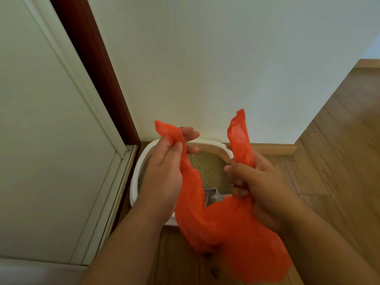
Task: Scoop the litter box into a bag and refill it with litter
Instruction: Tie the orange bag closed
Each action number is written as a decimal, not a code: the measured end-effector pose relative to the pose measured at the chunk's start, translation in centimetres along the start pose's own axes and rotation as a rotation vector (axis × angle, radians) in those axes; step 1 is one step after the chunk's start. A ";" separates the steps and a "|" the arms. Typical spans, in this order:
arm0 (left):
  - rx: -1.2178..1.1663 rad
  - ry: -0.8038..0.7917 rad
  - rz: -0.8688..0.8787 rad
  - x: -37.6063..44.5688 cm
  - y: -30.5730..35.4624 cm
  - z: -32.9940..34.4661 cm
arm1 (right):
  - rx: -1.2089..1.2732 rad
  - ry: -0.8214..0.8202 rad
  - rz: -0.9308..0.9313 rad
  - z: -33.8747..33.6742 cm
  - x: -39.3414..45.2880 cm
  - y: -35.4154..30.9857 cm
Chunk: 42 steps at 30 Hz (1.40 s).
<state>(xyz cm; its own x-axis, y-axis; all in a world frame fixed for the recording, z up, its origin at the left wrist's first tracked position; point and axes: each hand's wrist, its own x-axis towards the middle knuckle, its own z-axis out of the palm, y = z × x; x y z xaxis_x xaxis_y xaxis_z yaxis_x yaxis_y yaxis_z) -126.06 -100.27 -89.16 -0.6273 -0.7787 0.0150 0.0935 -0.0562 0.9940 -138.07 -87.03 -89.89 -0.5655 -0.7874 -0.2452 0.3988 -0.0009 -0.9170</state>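
Observation:
An orange plastic bag (222,225) hangs between my two hands above the near edge of the litter box. My left hand (164,167) grips one bag handle, which sticks up past my fingers. My right hand (255,182) grips the other handle, whose end points up toward the wall. Below them a white litter box (136,171) sits on the floor in the corner, filled with tan litter (207,169). A grey slotted scoop (211,196) lies in the box, partly hidden by the bag.
A white wall (205,68) stands right behind the box, with a wooden baseboard (273,150). A white door (51,140) and its dark red frame (98,79) close off the left. Wooden floor (339,151) stretches to the right and toward me.

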 end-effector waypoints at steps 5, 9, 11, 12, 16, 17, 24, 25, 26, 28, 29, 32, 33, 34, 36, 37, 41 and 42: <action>-0.195 -0.224 -0.091 -0.7 0.1 1.0 | -0.194 -0.107 -0.041 1.9 -0.8 0.2; -0.095 -0.322 -0.063 -1.4 0.4 1.6 | -0.240 0.022 -0.147 2.5 -0.6 0.5; -0.011 -0.387 -0.048 -1.5 0.2 1.4 | -0.262 0.100 -0.172 2.0 -0.5 0.4; 0.006 -0.408 -0.046 -1.5 0.1 1.3 | -0.275 0.105 -0.169 1.8 -0.5 0.2; -0.139 -0.394 -0.031 -1.4 0.0 1.0 | -0.108 0.091 -0.080 1.8 -0.6 -0.6; -0.200 -0.392 -0.034 -1.4 0.1 1.0 | -0.047 0.095 -0.065 1.7 -0.6 -0.9; -0.217 -0.394 -0.062 -1.5 -0.3 1.0 | -0.238 -0.063 0.025 2.3 -1.1 -0.9; -0.216 -0.384 -0.068 -1.5 -0.1 1.0 | -0.315 -0.077 0.036 2.3 -1.1 -0.5; -0.211 -0.358 -0.080 -1.5 0.0 0.9 | -0.367 -0.071 0.036 2.4 -1.1 -0.2; -0.181 -0.347 -0.093 -1.6 0.3 0.7 | -0.455 -0.030 0.005 2.6 -1.2 0.1; -0.164 -0.355 -0.101 -1.6 0.3 0.6 | -0.487 -0.009 -0.023 2.7 -1.2 0.3; -0.230 -0.386 -0.116 -1.6 -0.1 0.6 | -0.420 0.049 -0.084 2.7 -1.1 0.1; -0.257 -0.396 -0.093 -1.5 -0.1 0.5 | -0.333 0.065 -0.073 2.5 -1.0 -0.3; -0.249 -0.414 -0.082 -1.3 -0.3 0.3 | -0.232 0.073 -0.054 2.3 -0.9 -0.9; -0.130 -0.505 -0.145 -1.1 -0.8 -0.2 | -0.093 0.046 -0.008 1.7 -0.9 -2.0; -0.025 -0.574 -0.193 -1.1 -1.1 -0.3 | -0.077 0.010 0.016 1.3 -0.9 -2.4; 0.366 -0.660 -0.141 -1.6 -1.6 0.0 | -0.069 -0.016 0.082 0.1 -0.7 -2.6; 0.405 -0.605 -0.098 -1.7 -1.4 0.2 | -0.044 0.009 0.072 -0.1 -0.5 -2.6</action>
<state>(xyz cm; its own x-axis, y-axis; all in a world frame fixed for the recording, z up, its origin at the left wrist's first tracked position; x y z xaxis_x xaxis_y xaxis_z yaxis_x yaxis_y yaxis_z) -125.33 -98.73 -90.55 -0.9460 -0.2945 -0.1356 -0.2048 0.2185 0.9541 -138.90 -86.53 -87.38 -0.5432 -0.7787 -0.3141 0.4068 0.0832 -0.9097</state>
